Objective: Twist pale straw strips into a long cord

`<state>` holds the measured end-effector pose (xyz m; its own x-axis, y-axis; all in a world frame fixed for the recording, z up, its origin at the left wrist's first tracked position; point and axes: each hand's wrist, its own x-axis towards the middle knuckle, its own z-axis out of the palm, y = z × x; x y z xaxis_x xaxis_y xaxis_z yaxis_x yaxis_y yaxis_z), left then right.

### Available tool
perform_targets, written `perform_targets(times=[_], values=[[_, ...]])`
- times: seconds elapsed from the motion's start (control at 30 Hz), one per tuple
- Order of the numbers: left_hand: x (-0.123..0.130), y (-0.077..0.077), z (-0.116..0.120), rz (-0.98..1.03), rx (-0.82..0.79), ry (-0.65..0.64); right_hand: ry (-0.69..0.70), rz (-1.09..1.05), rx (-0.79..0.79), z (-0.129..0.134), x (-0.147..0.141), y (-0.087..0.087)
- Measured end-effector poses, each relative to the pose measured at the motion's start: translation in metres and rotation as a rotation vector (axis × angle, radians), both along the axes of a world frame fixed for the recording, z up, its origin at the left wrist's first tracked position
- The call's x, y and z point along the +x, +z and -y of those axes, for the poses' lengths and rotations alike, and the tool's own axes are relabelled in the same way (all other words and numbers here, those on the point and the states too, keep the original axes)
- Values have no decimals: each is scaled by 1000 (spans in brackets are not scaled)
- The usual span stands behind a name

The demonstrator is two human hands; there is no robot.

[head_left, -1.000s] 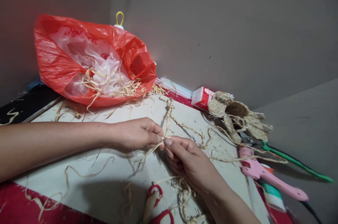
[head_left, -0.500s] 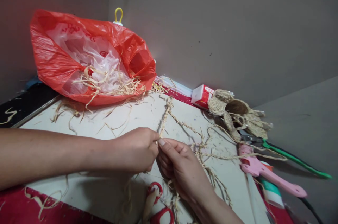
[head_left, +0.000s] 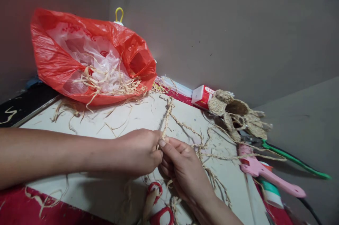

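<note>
I pinch the straw braid with my right hand and left hand, right of the red plastic bag; if I slip, it could come loose.

Left hand, toward seven o'clock from frame centre: bare, rounded knuckles, smooth back. Left forearm, toward half past eight: bare along its whole visible length, wrist included, broad and evenly rounded. Right hand, toward half past five: bare; thumbnail short, rounded. Right forearm, toward five o'clock: bare, wrist likewise.
</note>
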<state>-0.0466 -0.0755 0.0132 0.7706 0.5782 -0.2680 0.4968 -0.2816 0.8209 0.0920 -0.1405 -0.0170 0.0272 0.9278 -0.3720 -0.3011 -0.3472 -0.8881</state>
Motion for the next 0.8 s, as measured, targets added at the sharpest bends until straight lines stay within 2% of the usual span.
perform_targets(times=[0.07, 0.13, 0.23, 0.27, 0.3, 0.4, 0.43, 0.5, 0.67, 0.8], values=[[-3, 9, -12, -42, -110, -39, 8, -57, -1, -2, 1, 3], [-6, 12, -26, -45, -132, -49, 26, -110, -5, -3, 2, 5], [-7, 6, -40, 132, 67, 69, 72, -146, -17, -5, 4, 8], [-5, 2, -41, 188, 83, 93, 84, -151, -21, -6, 5, 8], [-4, -1, -41, 222, 42, 88, 95, -156, -23, -6, 6, 8], [1, -9, -33, 213, -245, -7, 123, -161, -29, -8, 8, 8], [1, -11, -30, 205, -291, -21, 135, -161, -33, -8, 9, 8], [2, -13, -26, 212, -254, -18, 158, -157, -46, -7, 11, 7], [-2, -9, -27, 170, -31, -58, 197, -67, -72, -7, 15, 7], [-5, -3, -31, 137, 7, -109, 215, 24, -60, -8, 16, 7]])
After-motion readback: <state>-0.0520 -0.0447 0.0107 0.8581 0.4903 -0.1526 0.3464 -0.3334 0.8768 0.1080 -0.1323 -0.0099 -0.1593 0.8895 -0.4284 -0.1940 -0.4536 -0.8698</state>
